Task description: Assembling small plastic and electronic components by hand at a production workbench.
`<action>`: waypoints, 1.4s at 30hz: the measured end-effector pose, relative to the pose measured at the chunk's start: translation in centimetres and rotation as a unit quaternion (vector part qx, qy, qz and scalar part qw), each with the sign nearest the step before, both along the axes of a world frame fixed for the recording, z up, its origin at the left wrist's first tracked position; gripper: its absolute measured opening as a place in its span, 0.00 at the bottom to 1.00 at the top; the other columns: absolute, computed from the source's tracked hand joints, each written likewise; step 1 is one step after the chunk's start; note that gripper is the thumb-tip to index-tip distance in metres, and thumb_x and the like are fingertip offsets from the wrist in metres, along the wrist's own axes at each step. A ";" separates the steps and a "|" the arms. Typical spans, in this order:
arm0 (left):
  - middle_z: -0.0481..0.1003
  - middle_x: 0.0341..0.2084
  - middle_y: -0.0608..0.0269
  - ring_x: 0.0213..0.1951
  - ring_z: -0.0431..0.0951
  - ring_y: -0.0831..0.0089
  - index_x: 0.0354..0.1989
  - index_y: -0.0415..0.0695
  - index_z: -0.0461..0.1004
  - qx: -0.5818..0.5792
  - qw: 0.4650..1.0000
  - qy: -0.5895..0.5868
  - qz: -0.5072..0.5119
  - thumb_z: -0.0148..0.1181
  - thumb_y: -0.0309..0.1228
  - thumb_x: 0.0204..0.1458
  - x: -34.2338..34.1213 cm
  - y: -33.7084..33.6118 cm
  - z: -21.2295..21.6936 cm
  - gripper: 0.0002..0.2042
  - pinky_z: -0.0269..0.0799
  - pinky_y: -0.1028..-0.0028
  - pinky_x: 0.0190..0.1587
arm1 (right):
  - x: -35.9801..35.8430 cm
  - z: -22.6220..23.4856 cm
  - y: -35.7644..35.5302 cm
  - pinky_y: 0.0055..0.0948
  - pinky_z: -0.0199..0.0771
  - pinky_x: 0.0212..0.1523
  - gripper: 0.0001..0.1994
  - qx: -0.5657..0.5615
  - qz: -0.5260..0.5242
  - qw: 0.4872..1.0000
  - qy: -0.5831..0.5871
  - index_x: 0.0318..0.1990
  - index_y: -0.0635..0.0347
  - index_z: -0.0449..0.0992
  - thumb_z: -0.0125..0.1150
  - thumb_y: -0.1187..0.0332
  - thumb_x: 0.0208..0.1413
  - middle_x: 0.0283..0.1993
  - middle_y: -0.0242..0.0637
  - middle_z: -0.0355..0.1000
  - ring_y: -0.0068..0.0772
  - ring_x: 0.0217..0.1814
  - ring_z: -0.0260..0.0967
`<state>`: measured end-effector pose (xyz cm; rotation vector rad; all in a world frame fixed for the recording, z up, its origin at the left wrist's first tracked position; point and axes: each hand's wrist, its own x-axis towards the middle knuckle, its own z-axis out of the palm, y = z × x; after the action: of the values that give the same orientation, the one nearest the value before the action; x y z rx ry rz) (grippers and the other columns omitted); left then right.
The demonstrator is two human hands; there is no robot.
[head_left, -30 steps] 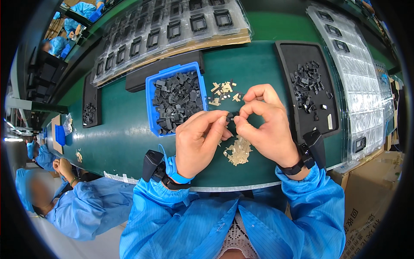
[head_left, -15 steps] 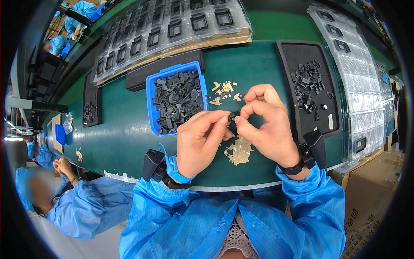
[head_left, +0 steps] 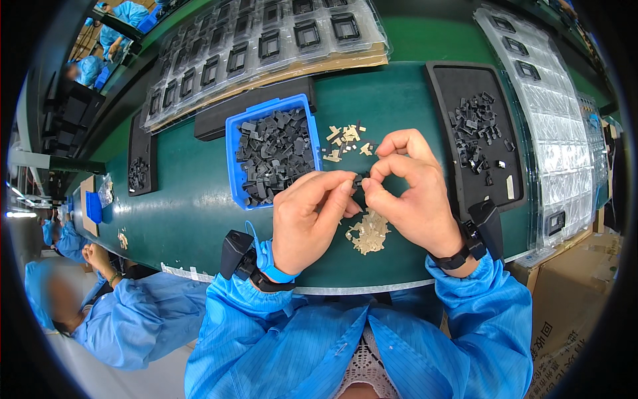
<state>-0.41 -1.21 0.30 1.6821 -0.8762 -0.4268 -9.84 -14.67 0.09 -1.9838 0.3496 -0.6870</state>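
Note:
Between my two hands is a small black plastic part, mostly covered by fingertips. My left hand pinches it from the left with thumb and forefinger. From the right, the thumb and forefinger of my right hand close on the same part; whether they also hold a smaller piece is hidden. Just below lies a pile of small beige pieces. Beyond my fingers are scattered cream-coloured pieces. A blue bin full of small black plastic parts stands to the left of my hands.
At right lies a black foam tray with loose black parts, beside clear blister trays. Blister trays holding black frames are stacked at the back. Another black tray sits far left. A co-worker in blue sits at left.

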 end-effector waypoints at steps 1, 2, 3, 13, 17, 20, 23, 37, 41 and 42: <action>0.74 0.24 0.58 0.24 0.79 0.74 0.36 0.34 0.74 -0.004 1.000 0.006 0.000 0.54 0.21 0.52 0.0 0.0 0.0 0.06 0.73 0.80 0.25 | 0.0 0.0 0.0 0.27 0.64 0.43 0.05 0.000 -0.002 1.000 0.001 0.22 0.62 0.72 0.63 0.76 0.36 0.37 0.38 0.63 0.33 0.43 0.64; 0.74 0.24 0.58 0.24 0.79 0.74 0.36 0.34 0.74 -0.004 1.000 0.006 0.000 0.54 0.21 0.52 0.0 0.0 0.0 0.06 0.73 0.80 0.25 | 0.0 0.0 0.0 0.27 0.64 0.43 0.05 0.001 -0.003 1.000 0.000 0.22 0.62 0.72 0.63 0.76 0.36 0.37 0.38 0.63 0.33 0.43 0.64; 0.73 0.26 0.57 0.25 0.78 0.74 0.36 0.31 0.73 0.000 1.000 0.004 -0.011 0.52 0.20 0.53 0.1 0.1 0.0 0.06 0.74 0.80 0.26 | 0.0 -0.1 0.0 0.27 0.64 0.43 0.05 0.001 -0.003 1.000 0.000 0.22 0.62 0.72 0.63 0.76 0.36 0.37 0.38 0.63 0.33 0.43 0.64; 0.74 0.25 0.59 0.25 0.79 0.75 0.36 0.33 0.74 -0.011 0.999 0.038 -0.001 0.53 0.21 0.53 -0.1 0.0 -0.1 0.06 0.74 0.80 0.26 | 0.0 -0.1 0.0 0.29 0.66 0.39 0.06 -0.009 -0.009 1.000 -0.011 0.21 0.62 0.72 0.63 0.72 0.37 0.37 0.41 0.62 0.37 0.41 0.64; 0.74 0.25 0.58 0.25 0.79 0.76 0.36 0.33 0.74 -0.013 0.999 0.050 0.000 0.53 0.21 0.53 -0.1 0.0 -0.2 0.05 0.74 0.80 0.27 | 0.1 -0.1 0.0 0.27 0.64 0.43 0.06 0.006 -0.010 1.000 -0.003 0.21 0.62 0.72 0.64 0.74 0.37 0.37 0.38 0.62 0.34 0.43 0.63; 0.74 0.25 0.58 0.25 0.78 0.76 0.36 0.32 0.74 -0.018 0.997 0.075 0.002 0.53 0.21 0.53 -0.2 0.0 -0.3 0.05 0.74 0.80 0.27 | 0.1 -0.1 0.0 0.27 0.64 0.44 0.06 0.007 -0.010 1.000 0.000 0.21 0.62 0.72 0.64 0.74 0.37 0.37 0.38 0.62 0.34 0.43 0.63; 0.74 0.26 0.58 0.26 0.78 0.75 0.36 0.32 0.74 -0.023 0.996 0.081 0.002 0.53 0.20 0.53 -0.3 0.0 -0.2 0.05 0.74 0.80 0.28 | 0.1 -0.3 0.0 0.29 0.66 0.39 0.06 -0.003 -0.010 1.000 -0.008 0.21 0.62 0.72 0.64 0.72 0.37 0.37 0.41 0.62 0.37 0.41 0.64; 0.74 0.28 0.56 0.29 0.78 0.71 0.35 0.30 0.72 -0.043 0.995 0.092 -0.008 0.52 0.15 0.51 -0.1 0.2 -0.2 0.05 0.77 0.75 0.31 | 0.1 0.0 0.1 0.29 0.65 0.40 0.07 -0.010 -0.019 1.000 -0.010 0.21 0.61 0.73 0.65 0.72 0.36 0.36 0.39 0.62 0.37 0.42 0.63; 0.74 0.29 0.56 0.28 0.78 0.72 0.35 0.30 0.72 -0.041 0.994 0.105 -0.006 0.53 0.16 0.51 -0.1 0.2 0.0 0.05 0.77 0.75 0.31 | -0.1 0.5 0.2 0.30 0.65 0.40 0.07 -0.027 -0.033 0.999 0.014 0.23 0.61 0.74 0.66 0.72 0.36 0.35 0.39 0.62 0.36 0.42 0.63; 0.74 0.29 0.56 0.29 0.79 0.71 0.34 0.30 0.73 -0.047 0.992 0.120 0.003 0.54 0.16 0.50 -0.2 0.2 0.0 0.04 0.77 0.77 0.31 | -0.2 0.5 0.3 0.30 0.65 0.40 0.07 -0.027 -0.032 0.999 0.014 0.23 0.61 0.74 0.66 0.72 0.36 0.35 0.39 0.62 0.36 0.42 0.63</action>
<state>-0.61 -1.03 0.31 1.5107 -0.7042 -0.5622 -10.06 -14.42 0.61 -2.0424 0.4162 -0.7169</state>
